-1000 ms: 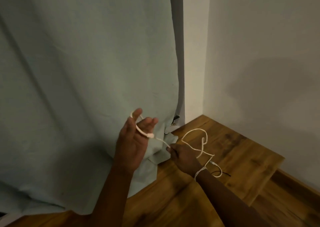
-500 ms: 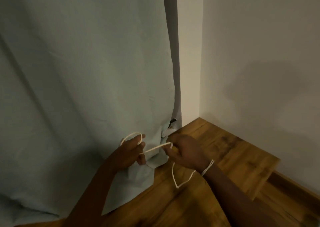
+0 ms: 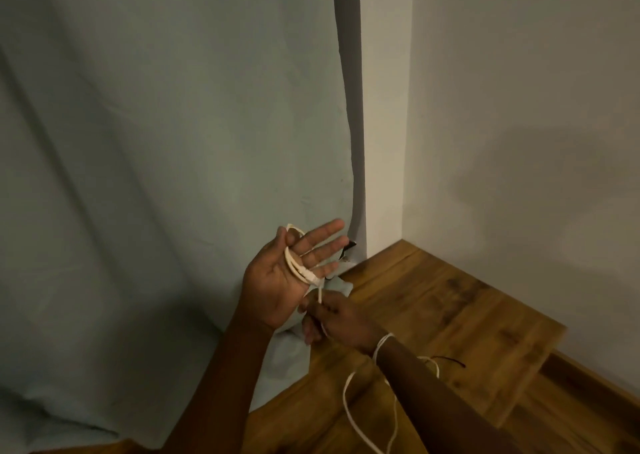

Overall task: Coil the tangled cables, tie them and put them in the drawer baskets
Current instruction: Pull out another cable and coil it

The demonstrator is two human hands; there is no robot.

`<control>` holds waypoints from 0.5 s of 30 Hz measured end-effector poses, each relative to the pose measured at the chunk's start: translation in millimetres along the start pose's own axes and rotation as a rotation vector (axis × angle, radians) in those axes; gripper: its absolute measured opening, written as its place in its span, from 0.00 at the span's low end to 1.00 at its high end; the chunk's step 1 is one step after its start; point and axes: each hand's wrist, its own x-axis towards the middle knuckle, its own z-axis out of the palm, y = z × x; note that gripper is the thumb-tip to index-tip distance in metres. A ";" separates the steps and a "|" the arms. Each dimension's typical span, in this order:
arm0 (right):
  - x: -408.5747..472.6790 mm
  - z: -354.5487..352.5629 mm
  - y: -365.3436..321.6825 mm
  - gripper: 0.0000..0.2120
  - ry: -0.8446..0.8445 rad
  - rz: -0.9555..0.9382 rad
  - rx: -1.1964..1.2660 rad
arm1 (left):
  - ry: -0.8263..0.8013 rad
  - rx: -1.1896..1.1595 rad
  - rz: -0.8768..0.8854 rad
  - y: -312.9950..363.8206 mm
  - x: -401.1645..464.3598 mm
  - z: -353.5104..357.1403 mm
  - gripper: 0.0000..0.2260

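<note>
A thin white cable [image 3: 295, 263] is looped around the spread fingers of my left hand [image 3: 284, 275], which is held up palm toward me with straight fingers. A white plug end lies across the palm near the little finger. Just below, my right hand [image 3: 334, 322] pinches the cable strand between thumb and fingertips. The slack of the cable [image 3: 349, 408] hangs in a loose loop under my right forearm and runs out of the bottom of the view. No drawer baskets are in view.
A pale grey-green curtain [image 3: 173, 176] hangs at the left and its hem lies on the wooden surface [image 3: 450, 322]. White walls meet in a corner at the right. A short dark wire [image 3: 450, 362] lies on the wood.
My left hand has risen and opened, with fingers spread and more cable turns around them. My right hand dropped below it, still pinching the strand. The slack loop now hangs lower.
</note>
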 end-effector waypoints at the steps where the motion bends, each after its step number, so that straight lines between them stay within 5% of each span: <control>1: -1.2 5.1 -1.0 0.12 -0.076 0.016 -0.034 | 0.075 0.139 0.037 -0.5 1.9 -6.8 0.18; 5: 1.8 4.9 6.5 0.19 -0.121 -0.104 -0.508 | 0.354 0.967 0.207 5.9 1.4 -34.3 0.20; 7: 2.5 -5.1 8.9 0.16 -0.050 -0.178 -0.562 | 0.315 1.408 0.251 5.6 0.5 -60.1 0.31; 11: 8.9 -30.3 -7.4 0.10 0.131 -0.274 -0.522 | 0.192 2.240 0.094 -5.7 -13.3 -96.8 0.30; 13: 13.8 -42.0 -17.0 0.07 0.173 -0.324 -0.566 | 0.212 2.171 -0.108 -9.3 -20.8 -86.9 0.22; 15: 17.1 -52.1 -23.4 0.07 0.179 -0.375 -0.591 | 0.257 1.842 -0.233 -10.6 -19.7 -73.1 0.13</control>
